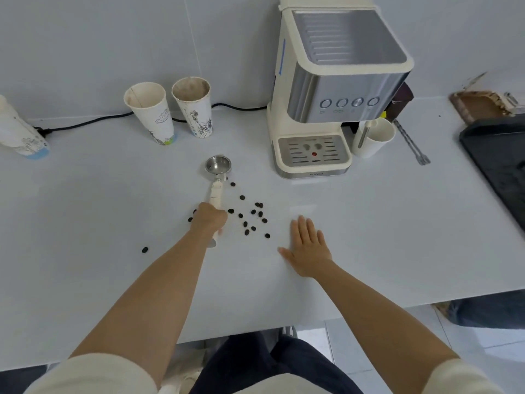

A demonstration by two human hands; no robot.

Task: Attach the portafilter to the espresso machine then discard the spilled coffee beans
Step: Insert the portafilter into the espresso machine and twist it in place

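Observation:
A portafilter [218,166] with a steel basket and a cream handle lies on the white counter, basket pointing away from me. My left hand [210,218] is closed around its handle. Several dark coffee beans [253,216] are scattered on the counter to the right of the handle, with one stray coffee bean [145,249] further left. My right hand [308,245] rests flat on the counter, fingers spread, holding nothing, just right of the beans. The cream and steel espresso machine [335,89] stands at the back right, its drip tray [314,153] facing me.
Two used paper cups [150,112] [196,109] stand at the back by the wall, and another cup [20,132] lies tipped at the far left. A black power cord [93,120] runs along the wall. A white cup [373,136] and a dark tray [500,163] sit right of the machine.

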